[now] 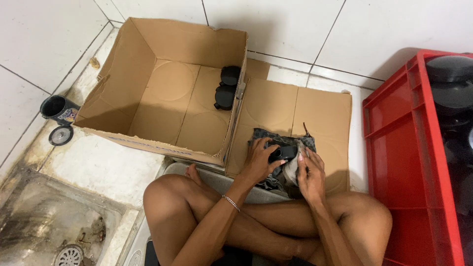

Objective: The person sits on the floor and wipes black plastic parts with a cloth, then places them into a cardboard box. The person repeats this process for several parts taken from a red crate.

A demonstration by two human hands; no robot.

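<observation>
Cardboard box [148, 98] beside; left hand [258, 162], right hand [310, 172] clamped on black part [285, 151], rag [276, 140].

Tiled washroom or utility floor – white tiles [276, 24], floor drain [69, 255], wet stained concrete [54, 216] – makeshift packing spot.

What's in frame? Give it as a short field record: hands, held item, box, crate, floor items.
left hand: gripping small black part
right hand: pressing grey cloth against the part
under hands: patterned rag on flattened cardboard
cardboard box: open, two black round parts at its right wall
red crate: right, black round items inside
floor left: dark mug, round lid, drain
</observation>
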